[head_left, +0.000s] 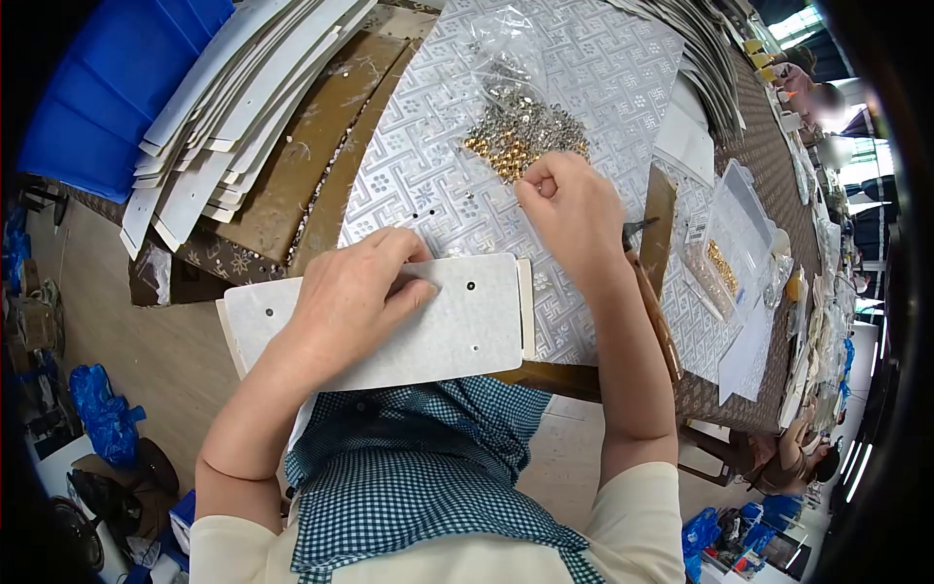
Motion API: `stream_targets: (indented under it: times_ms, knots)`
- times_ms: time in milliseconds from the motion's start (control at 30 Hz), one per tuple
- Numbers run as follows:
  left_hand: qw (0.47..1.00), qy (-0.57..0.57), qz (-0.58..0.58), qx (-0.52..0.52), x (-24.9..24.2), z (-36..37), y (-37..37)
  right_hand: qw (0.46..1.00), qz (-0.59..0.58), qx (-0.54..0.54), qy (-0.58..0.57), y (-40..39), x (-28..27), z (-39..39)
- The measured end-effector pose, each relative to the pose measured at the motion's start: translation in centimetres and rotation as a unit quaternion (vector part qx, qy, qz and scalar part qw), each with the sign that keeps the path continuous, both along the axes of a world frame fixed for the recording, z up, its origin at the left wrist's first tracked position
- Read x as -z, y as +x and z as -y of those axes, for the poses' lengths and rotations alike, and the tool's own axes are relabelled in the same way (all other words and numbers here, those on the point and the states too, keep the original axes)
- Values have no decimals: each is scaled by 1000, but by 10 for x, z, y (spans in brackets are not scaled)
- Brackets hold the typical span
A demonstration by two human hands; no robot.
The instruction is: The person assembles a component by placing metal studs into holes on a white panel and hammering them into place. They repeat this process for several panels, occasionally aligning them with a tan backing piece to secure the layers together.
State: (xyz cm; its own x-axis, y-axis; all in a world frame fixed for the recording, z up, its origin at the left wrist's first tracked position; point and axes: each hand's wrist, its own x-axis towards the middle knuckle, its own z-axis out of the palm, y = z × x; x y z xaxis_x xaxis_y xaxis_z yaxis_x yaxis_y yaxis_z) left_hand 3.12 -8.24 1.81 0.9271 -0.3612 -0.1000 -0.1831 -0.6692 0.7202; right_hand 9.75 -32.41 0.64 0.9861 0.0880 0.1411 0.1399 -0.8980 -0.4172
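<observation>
A white panel (pixel 428 336) with rounded corners and a few small holes lies at the table's near edge, over another pale piece. My left hand (pixel 355 292) rests on it, fingers bent over its far edge and thumb lying on its face. My right hand (pixel 574 204) is closed in a pinch beside a heap of small gold and silver metal fittings (pixel 525 131). Whatever sits between those fingertips is hidden. A clear plastic bag (pixel 508 49) lies at the heap's far side. Two small dark pieces (pixel 423 213) lie on the patterned sheet (pixel 399 146).
Stacked white panels (pixel 229 117) lie on a brown board at left, near a blue bin (pixel 107 83). Right of my forearm are a hammer (pixel 654 316) and a clear box (pixel 725 243) with gold pieces. Grey strips (pixel 705 58) are stacked at back right. Other people sit farther right.
</observation>
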Motion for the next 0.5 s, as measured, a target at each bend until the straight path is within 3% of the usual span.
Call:
stream_targets:
  times_ms: [133,233,300,367,500]
  knots:
    - [999,-37,33,-7,4,-7,-3,1000,5,-25,1,-1,1,-1]
    - [984,-92,30,-147,3,-23,0,997,9,-59,47,-17,-5,-7]
    - [943,-217,48,-247,13,-37,5,992,-33,-83,89,-32,-16,-11]
    - [936,-208,67,-276,16,-56,8,979,-50,-126,152,-47,-12,-12]
    - [930,-234,71,-276,21,-63,7,968,-112,-151,168,-62,-3,-10]
